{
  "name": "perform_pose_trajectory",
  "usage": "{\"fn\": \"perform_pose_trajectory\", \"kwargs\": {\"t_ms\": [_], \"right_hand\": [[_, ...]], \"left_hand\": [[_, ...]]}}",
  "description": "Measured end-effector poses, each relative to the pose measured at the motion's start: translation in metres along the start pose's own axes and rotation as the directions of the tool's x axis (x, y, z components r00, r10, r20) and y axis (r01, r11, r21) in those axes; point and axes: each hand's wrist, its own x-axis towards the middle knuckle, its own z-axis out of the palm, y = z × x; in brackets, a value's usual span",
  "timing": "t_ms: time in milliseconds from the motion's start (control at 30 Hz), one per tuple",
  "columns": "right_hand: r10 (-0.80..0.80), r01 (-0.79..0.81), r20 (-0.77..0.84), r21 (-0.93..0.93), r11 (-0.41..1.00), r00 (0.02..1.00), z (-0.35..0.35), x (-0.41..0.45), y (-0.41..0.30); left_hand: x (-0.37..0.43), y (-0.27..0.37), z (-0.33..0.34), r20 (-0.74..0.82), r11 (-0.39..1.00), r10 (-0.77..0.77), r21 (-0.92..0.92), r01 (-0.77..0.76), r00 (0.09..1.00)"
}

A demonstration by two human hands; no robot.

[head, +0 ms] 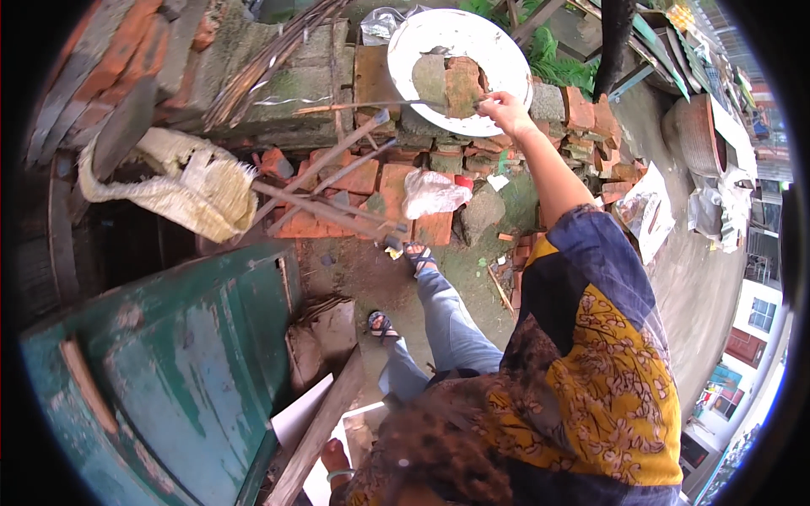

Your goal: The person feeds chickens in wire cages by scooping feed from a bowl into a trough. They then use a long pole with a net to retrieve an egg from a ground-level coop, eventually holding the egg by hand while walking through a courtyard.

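Note:
My right hand (503,111) reaches over the right side of a white basin (405,95), its fingers bunched close to a brick piece. A small dark bit shows at the fingertips; whether I hold it is unclear. Inside the basin lie a reddish brick piece (463,85) and a greyish, mossy one (429,77). From the left, a long thin stick-like thing (354,106) crosses the basin's rim, its dark end near the bricks. Low in the picture, my left hand (334,452), with a pale bangle at the wrist, is near a weathered wooden plank (323,424); its fingers are hard to make out.
Below the basin, a plastic bag (433,194) and crossed bars (323,167) rest on bricks (433,228). A bundle of sticks (272,57) and a frayed woven sack (215,190) are at left. A worn green door panel (190,354) stands nearby. A large ribbed pot (693,136) is at right.

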Motion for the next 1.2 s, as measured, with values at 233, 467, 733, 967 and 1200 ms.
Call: {"fn": "perform_pose_trajectory", "kwargs": {"t_ms": [233, 467, 733, 967, 1200], "right_hand": [[-0.04, 0.072, 0.1, -0.34, 0.938, 0.994, 0.027, 0.076, 0.042], [-0.114, 0.213, 0.201, -0.587, 0.781, 0.973, 0.057, 0.084, 0.041], [-0.098, 0.255, 0.245, -0.766, 0.59, 0.964, 0.069, 0.081, 0.034], [-0.057, 0.257, 0.285, -0.737, 0.625, 0.957, 0.063, 0.083, 0.032], [-0.498, 0.493, 0.118, -0.448, 0.746, 0.859, 0.033, 0.027, -0.014]], "left_hand": [[0.011, 0.154, 0.039, 0.032, 0.977, -0.079, -0.194, 0.083, 0.996], [0.007, 0.205, 0.051, 0.069, 0.921, -0.187, -0.336, 0.199, 0.98], [-0.007, 0.214, 0.054, 0.049, 0.932, -0.199, -0.299, 0.204, 0.979], [-0.004, 0.217, 0.053, 0.01, 0.934, -0.184, -0.309, 0.178, 0.983], [-0.003, 0.219, 0.055, 0.013, 0.921, -0.252, -0.303, 0.244, 0.968]]}}
